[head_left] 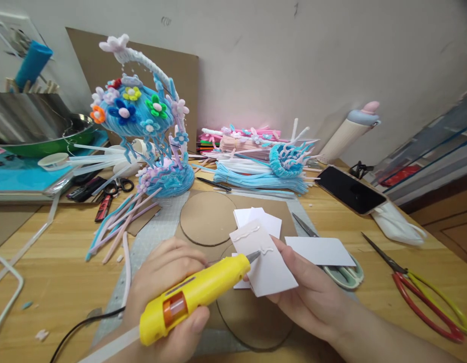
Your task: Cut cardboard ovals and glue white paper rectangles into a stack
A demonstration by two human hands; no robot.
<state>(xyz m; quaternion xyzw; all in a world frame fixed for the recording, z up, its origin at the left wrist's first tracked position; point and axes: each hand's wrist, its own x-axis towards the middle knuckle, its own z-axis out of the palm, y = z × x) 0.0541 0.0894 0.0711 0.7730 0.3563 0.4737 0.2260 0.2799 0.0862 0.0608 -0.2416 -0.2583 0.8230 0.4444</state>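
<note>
A yellow glue gun (195,295) is gripped in my left hand (171,282), its metal tip touching or just above a white card (273,269). Two wavy lines of clear glue lie on the card, one near its upper edge and one at the tip. My right hand (312,287) holds the card at its right side, thumb near the edge. More white cards (273,219) lie behind it over brown cardboard (206,217) with circles cut or drawn in it. Another white card (318,250) rests on green-handled scissors (342,275).
A blue flower-covered pipe-cleaner lamp shape (142,113) stands at the back left. Pipe-cleaner bundles (256,176) lie at the back. Red-and-yellow scissors (425,302) and a phone (350,189) are on the right. The gun's black cord (82,325) crosses the lower left.
</note>
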